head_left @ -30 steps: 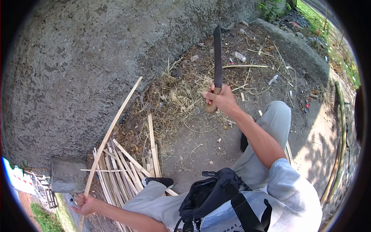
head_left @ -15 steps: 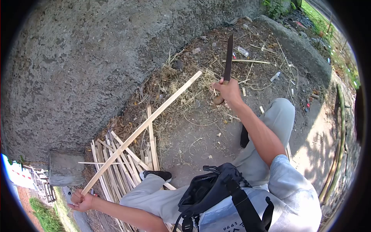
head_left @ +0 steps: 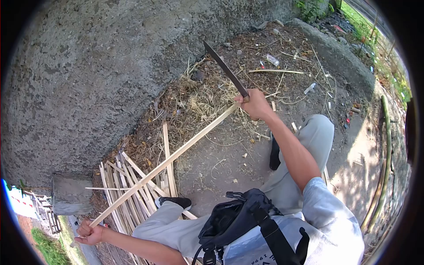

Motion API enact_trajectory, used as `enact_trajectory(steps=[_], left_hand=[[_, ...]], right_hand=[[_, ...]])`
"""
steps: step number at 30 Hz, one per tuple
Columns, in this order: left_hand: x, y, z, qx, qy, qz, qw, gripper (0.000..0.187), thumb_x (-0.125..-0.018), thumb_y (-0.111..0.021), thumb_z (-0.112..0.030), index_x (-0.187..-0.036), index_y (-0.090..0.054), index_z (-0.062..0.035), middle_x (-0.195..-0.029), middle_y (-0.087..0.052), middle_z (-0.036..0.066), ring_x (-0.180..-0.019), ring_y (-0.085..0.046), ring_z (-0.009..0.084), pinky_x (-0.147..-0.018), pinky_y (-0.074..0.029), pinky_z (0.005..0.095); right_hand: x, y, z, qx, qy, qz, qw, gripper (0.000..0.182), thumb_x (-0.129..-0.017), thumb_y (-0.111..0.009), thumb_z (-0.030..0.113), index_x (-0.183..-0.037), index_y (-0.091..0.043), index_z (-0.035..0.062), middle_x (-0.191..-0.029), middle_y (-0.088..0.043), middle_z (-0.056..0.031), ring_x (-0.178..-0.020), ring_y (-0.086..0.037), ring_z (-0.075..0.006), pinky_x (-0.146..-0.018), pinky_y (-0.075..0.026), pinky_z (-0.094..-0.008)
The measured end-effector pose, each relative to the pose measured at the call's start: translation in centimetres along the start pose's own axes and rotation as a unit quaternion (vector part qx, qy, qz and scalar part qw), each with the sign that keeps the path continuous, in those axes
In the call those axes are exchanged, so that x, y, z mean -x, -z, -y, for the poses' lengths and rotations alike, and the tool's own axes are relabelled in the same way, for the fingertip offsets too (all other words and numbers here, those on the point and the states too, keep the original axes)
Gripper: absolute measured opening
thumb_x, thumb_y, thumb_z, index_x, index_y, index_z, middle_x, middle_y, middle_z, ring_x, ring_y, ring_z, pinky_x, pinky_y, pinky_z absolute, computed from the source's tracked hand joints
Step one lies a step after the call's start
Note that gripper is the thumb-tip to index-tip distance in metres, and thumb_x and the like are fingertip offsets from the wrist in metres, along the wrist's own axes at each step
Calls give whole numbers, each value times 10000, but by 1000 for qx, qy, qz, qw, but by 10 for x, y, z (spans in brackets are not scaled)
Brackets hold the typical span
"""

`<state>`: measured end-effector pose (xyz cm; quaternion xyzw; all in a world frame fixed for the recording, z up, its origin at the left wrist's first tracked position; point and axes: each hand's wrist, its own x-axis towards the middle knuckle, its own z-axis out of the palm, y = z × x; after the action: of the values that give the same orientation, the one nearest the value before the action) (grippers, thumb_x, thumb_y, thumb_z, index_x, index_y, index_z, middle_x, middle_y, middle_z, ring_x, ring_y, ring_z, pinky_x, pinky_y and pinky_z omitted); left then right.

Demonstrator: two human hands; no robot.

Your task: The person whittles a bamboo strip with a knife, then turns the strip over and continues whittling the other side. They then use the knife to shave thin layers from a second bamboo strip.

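A long pale bamboo strip (head_left: 176,154) runs diagonally across the view. My left hand (head_left: 90,232) is closed around its lower end, at the lower left. My right hand (head_left: 257,105) grips the handle of a machete (head_left: 226,70), whose dark blade points up and to the left toward the wall. The strip's far end reaches right up to my right hand, just below the base of the blade. Under the strip's lower half lies a pile of similar strips (head_left: 119,205).
A rough concrete wall (head_left: 92,88) rises on the left and top. Dry shavings (head_left: 198,99) litter the dirt ground, with a plastic bottle (head_left: 272,60) farther back. A black bag (head_left: 236,216) hangs at my waist. Long poles (head_left: 383,168) lie along the right edge.
The machete has swung from upright to tilted left, and my right hand has moved slightly left and down to the strip's far end. My left hand keeps its hold, with the strip little moved.
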<state>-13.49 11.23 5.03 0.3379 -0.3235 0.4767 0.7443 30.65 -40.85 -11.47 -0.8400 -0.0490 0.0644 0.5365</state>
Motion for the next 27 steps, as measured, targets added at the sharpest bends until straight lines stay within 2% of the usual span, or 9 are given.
enact_trajectory(steps=[2, 8, 11, 14, 17, 20, 23, 26, 27], left_hand=[[0, -3, 1, 13, -9, -4, 1000, 488, -916, -552, -289, -547, -245, -198, -458, -196, -71, -377, -162, 62, -424, -159, 236], [1, -2, -3, 10, -73, -43, 996, 467, -886, -597, -264, -559, -273, -186, -446, -194, -75, -350, -172, 43, -380, -129, 226], [2, -6, -1, 25, -91, -51, 994, 451, -862, -624, -250, -565, -293, -178, -436, -202, -79, -338, -177, 35, -365, -123, 217], [2, -9, 1, 37, -90, -43, 994, 441, -839, -638, -245, -566, -299, -177, -429, -213, -82, -334, -184, 29, -359, -127, 209], [2, -5, -5, 45, -87, -36, 995, 441, -823, -650, -249, -563, -300, -178, -425, -220, -85, -334, -187, 24, -355, -128, 204], [3, -5, -10, 51, -89, -38, 994, 443, -815, -656, -261, -561, -302, -179, -421, -225, -86, -334, -187, 20, -352, -130, 201], [4, -6, -9, 44, -97, -53, 993, 444, -816, -656, -281, -564, -305, -179, -419, -231, -86, -333, -191, 17, -348, -136, 197], [2, -7, -5, 55, -92, -50, 993, 442, -824, -649, -296, -566, -309, -179, -417, -237, -84, -331, -196, 17, -346, -144, 194], [3, -7, -4, 63, -88, -47, 993, 442, -828, -645, -299, -567, -310, -178, -417, -238, -84, -331, -198, 17, -345, -146, 194]], right_hand=[[-6, -14, -15, 21, 52, -5, 998, 106, -823, -634, 102, -835, -683, 9, -684, -641, -153, -639, -632, -255, -628, -470, -400], [-5, -15, -15, 39, 89, -12, 995, 67, -790, -643, 60, -794, -661, -5, -717, -667, -177, -683, -662, -305, -652, -488, -415], [-6, -14, -14, 46, 57, 6, 997, 50, -774, -650, 38, -778, -654, -12, -734, -680, -168, -713, -677, -304, -669, -501, -402], [-9, -14, -18, 73, 76, 26, 994, 132, -732, -688, -8, -699, -563, 20, -783, -713, -80, -756, -706, -195, -669, -530, -333], [-13, -17, -25, 32, 61, 45, 997, 156, -709, -711, -23, -690, -561, 13, -754, -706, -84, -732, -705, -187, -676, -537, -333], [-11, -14, -24, 75, 73, 65, 992, 164, -682, -729, -42, -691, -572, 4, -734, -702, -92, -719, -705, -185, -686, -543, -330], [-11, -6, -28, 77, 89, 93, 989, 79, -720, -700, 29, -754, -657, -28, -697, -684, -141, -656, -679, -249, -654, -518, -379], [-14, -4, -33, 126, 88, 81, 985, 106, -704, -709, 40, -768, -662, -29, -688, -669, -161, -664, -675, -269, -657, -518, -386], [-13, -3, -31, 121, 83, 88, 985, 117, -672, -729, 23, -743, -647, -19, -689, -675, -144, -665, -678, -252, -657, -519, -374]])
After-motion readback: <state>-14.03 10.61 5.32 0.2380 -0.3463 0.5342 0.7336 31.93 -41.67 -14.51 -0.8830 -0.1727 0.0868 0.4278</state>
